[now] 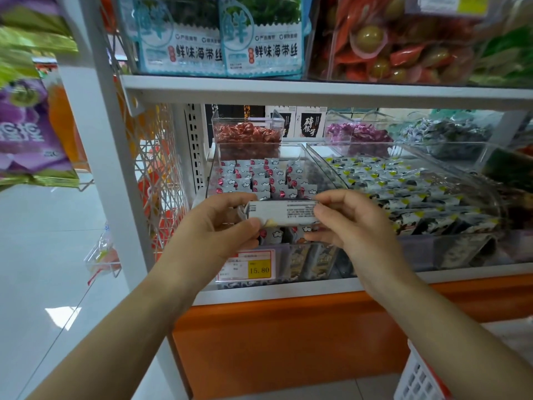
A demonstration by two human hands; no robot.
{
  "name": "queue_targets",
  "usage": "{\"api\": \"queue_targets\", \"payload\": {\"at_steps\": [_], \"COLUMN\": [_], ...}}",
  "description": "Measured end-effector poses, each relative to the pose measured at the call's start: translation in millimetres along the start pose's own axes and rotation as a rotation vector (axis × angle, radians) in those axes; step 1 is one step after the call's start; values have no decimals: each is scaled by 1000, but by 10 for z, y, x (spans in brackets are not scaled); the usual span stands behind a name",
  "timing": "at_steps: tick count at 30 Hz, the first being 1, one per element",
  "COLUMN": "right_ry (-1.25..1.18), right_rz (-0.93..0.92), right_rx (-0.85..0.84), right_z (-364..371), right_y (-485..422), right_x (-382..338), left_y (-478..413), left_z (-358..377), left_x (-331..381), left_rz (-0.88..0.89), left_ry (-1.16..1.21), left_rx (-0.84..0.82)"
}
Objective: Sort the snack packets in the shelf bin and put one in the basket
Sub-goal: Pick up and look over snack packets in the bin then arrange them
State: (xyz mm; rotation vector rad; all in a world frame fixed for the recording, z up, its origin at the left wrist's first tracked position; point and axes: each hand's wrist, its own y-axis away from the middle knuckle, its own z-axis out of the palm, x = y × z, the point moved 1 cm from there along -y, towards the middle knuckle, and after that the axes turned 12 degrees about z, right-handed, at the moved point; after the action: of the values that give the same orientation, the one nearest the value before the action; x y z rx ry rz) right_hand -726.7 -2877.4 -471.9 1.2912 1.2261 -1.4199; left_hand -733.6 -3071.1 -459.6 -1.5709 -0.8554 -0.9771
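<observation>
Snack packet (282,212), clear bin (210,180), white shelf (461,277), pale floor (43,255)

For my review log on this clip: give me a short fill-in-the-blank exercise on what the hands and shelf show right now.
1. The left hand and right hand hold ____ packet between them.
2. The price tag on the clear bin reads ____.
3. The white basket shows in the lower ____ corner.
4. The panel under the shelf is coloured ____.

Missing words: one; 15.80; right; orange.
</observation>
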Motion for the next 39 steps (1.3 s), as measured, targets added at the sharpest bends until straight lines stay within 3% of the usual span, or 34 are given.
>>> {"api": "queue_targets", "payload": {"at_steps": [10, 15, 21, 32, 35, 39], "right_ry": [77, 312, 98, 369, 409, 417], "right_rz": [-8, -82, -22, -236, -263, -274], "right_rx": [8, 122, -121, 85, 63, -2], "right_z": [-9, -36, -17, -10, 6, 47], "right_y": [-13, -36, 10, 20, 43, 75], "right_x": [-20, -17, -64, -73, -79, -69], "left_y": [15, 42, -1, 2, 3, -18], "left_z": [21, 108, 26, 66, 50, 24], "left_x": [-5, 14, -20, -13, 0, 6], "left_rz": [121, 203, 141, 118, 32, 33], "left_ry": [-185, -248, -223, -271, -170, -252], "left_rx": [-71, -153, -77, -164, -139, -75]}}
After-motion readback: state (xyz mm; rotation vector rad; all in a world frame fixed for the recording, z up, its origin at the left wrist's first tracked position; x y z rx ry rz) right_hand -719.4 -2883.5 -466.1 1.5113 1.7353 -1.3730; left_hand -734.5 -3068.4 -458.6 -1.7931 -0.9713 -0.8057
